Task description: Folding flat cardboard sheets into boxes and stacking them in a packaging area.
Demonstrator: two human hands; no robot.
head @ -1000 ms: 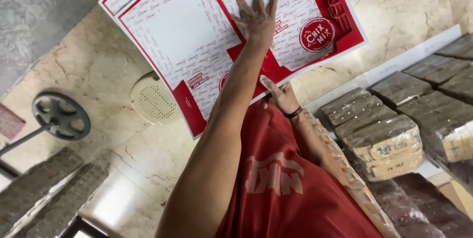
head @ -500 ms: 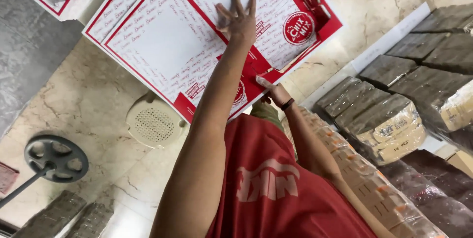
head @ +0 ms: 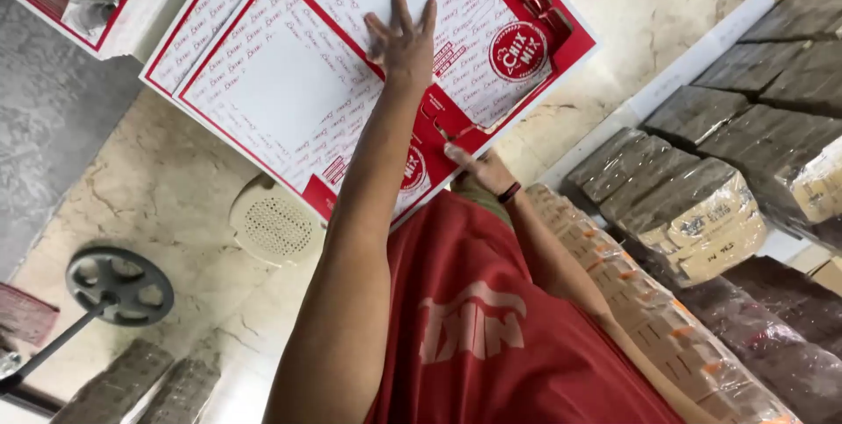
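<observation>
Left hand (head: 403, 42) flat, fingers spread, palm pressed on the flat red-and-white printed cardboard box sheet (head: 289, 82), which lies on the beige marble floor (head: 158, 187) at 12 o'clock. Right hand (head: 478, 165), at 5 o'clock from the left, pinches the sheet's red near edge. Wrapped brown bundles (head: 702, 213) stacked at 3 o'clock.

1. The left hand (head: 403, 42), fingers spread, lies flat on a red-and-white flattened cardboard box (head: 368, 64).
2. The right hand (head: 474, 165), at five o'clock from the left, touches the box's lower edge.
3. A round perforated floor drain cover (head: 274, 229) lies at seven o'clock.
4. Plastic-wrapped bundles (head: 693, 213) are stacked at three o'clock.
</observation>
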